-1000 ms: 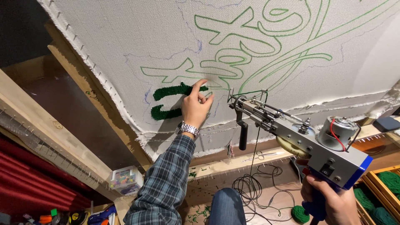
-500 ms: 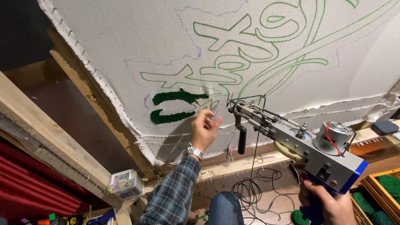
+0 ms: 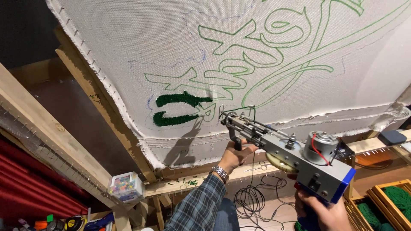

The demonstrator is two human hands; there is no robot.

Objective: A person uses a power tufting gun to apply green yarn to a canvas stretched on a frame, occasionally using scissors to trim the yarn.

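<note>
White backing cloth on a wooden frame bears green outlines and two tufted green patches. Below it, a grey tufting gun: left hand grips its front handle, right hand its blue rear grip. Small clear box, lower left.

**Open cloth ahead, clutter below and to the sides**

The tufting gun points at the stretched cloth, its needle tip just short of the fabric, with bare cloth open above and to the right of it. The left hand grips the gun's front handle; the right hand holds the rear grip. The wooden frame bars the way on the left. Below, a coiled cable, a clear box of beads and yarn crates crowd the low space.
</note>
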